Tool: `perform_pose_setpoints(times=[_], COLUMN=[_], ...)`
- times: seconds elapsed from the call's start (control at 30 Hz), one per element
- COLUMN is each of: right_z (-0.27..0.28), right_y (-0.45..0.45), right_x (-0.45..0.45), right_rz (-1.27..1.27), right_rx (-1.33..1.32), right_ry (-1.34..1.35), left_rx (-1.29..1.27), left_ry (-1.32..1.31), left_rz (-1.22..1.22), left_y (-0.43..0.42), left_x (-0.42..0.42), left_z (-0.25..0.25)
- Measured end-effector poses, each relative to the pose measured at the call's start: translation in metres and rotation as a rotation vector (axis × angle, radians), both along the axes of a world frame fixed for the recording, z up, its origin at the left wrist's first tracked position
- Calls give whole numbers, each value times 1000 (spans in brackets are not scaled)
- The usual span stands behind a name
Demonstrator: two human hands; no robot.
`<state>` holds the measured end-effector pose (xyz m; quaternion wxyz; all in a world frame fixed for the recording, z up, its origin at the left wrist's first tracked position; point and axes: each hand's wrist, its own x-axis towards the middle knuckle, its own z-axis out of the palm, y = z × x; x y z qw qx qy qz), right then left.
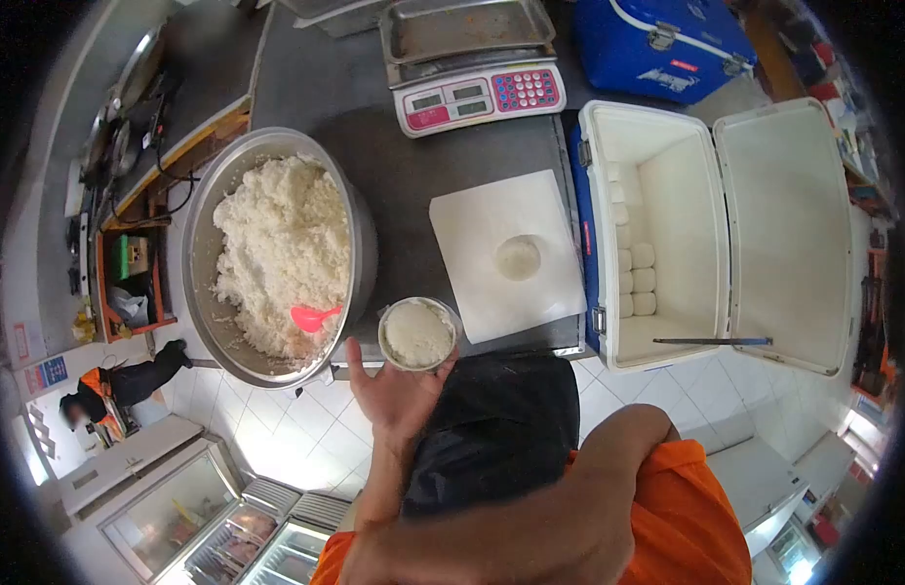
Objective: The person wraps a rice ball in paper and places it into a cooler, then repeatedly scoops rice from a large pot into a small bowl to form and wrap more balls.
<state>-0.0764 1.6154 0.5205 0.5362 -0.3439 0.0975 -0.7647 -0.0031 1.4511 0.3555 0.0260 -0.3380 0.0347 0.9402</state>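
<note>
Bowl [419, 334] w/ a rounded heap of rice [418, 333] in it: held up at the near edge of the table, between the big pot and the paper. L hand [402, 392] has it: palm up, fingers under & round the near side, thumb spread off to the left, apart from the bowl. R forearm [491, 536] crosses the bottom of the view, blurred; R hand runs out of frame, so can't tell its grip.

Just left, big metal pot [204, 322] piled w/ white rice, pink scoop [314, 317] lying on the rice at the near side. Right of the bowl, sheet of white paper [472, 224] flat on the dark table [389, 210]; round pale thing [519, 258] on it, can't tell what.

Farther right, cooler [657, 351], lid [784, 234] swung open, white rounded packs [640, 278] lined up inside along the left wall. Back of table: scale [480, 97] w/ metal tray [469, 31] on top; shut blue cooler [662, 49] to its right. Far left, a person [121, 385] in orange & black, nr the freezers [170, 507].
</note>
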Motion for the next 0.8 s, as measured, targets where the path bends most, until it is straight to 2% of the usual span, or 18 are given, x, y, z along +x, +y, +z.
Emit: perform_pose_setpoints(times=[0.07, 0.1, 0.13, 0.2, 0.3, 0.33, 0.37, 0.4, 0.53, 0.57, 0.63, 0.67, 0.7, 0.77, 0.8], right_z=[-37, -57, -75, -139, -219, -235, -247, -258, -291, -298, -308, -313, -320, -331, -328], right_y=[-2, 4, 6, -1, -12, -17, -25, -31, -54, -59, -73, -81, -87, -90, -88], right_x=[-15, -21, -40, -47, -19, -14, -8, -3, -13, -16, -18, -21, -22, -24, -23], right_rz=[-506, -503, -725, -876, -780, -770, -793, -816, -703, -703, -707, -767, -765, -749, -751], right_rx=[168, 418, 646, 921, 940, 939, 956, 975, 1028, 1037, 1094, 1086, 1089, 1111, 1124], right_ry=[342, 226, 512, 748, 754, 756, 875, 996, 982, 986, 1146, 1289, 1298, 1484, 1518], left_rx=[-38, -70, -101, -110, -206, -205, -201, -297, -266, -258, -132, -196, -189, -604, -592], left_ry=[28, 50, 73, 103, 36, 96, 157, -32, 44, 47, 8, -102, -96, -473, -466], left_rz=[-3, -20, -32, -41, -63, -110, -160, -152, -127, -130, -161, -173, -170, -231, -237], left_y=[-4, -5, -5, -11, -16, -21, -23, -18, -40, -43, -47, -53, -50, -37, -31], left_x=[4, 6, 6, 7, 9, 14, 16, 7, 18, 22, 18, 31, 45, 62, 60], left_z=[-8, -15, -24, -49, -73, -87, -96, -82, -139, -142, -118, -123, -122, -121, -119])
